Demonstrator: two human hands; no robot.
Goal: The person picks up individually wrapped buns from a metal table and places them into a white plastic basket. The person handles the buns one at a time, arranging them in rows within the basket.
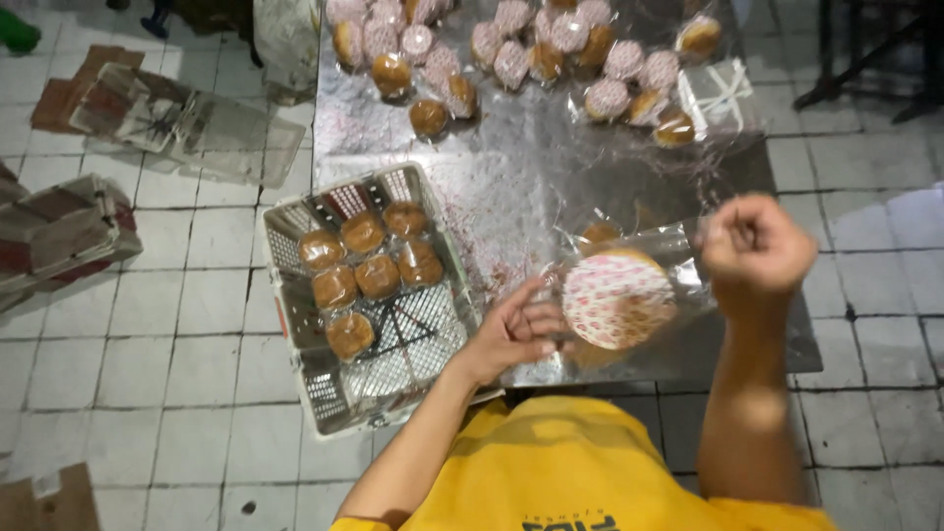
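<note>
Grey perforated plastic crate (295, 231) w/ bagged round brown buns (362, 233), at left. Left hand (511, 329) cups a bun in clear printed plastic bag (618, 298); right hand (755, 244) clenched on bag's end. Risk: overpull may tear film.

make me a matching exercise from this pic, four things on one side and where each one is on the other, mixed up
Things:
1. left hand
2. right hand
3. grey crate
4. heap of wrapped cakes

Places:
A. at the far end of the silver table
B. on the tiled floor, left of the table, with brown cakes inside
C. closed in a fist on the end of the clear bag
D. against the sprinkled cake inside the bag

Pairs: 1-D, 2-C, 3-B, 4-A
</note>
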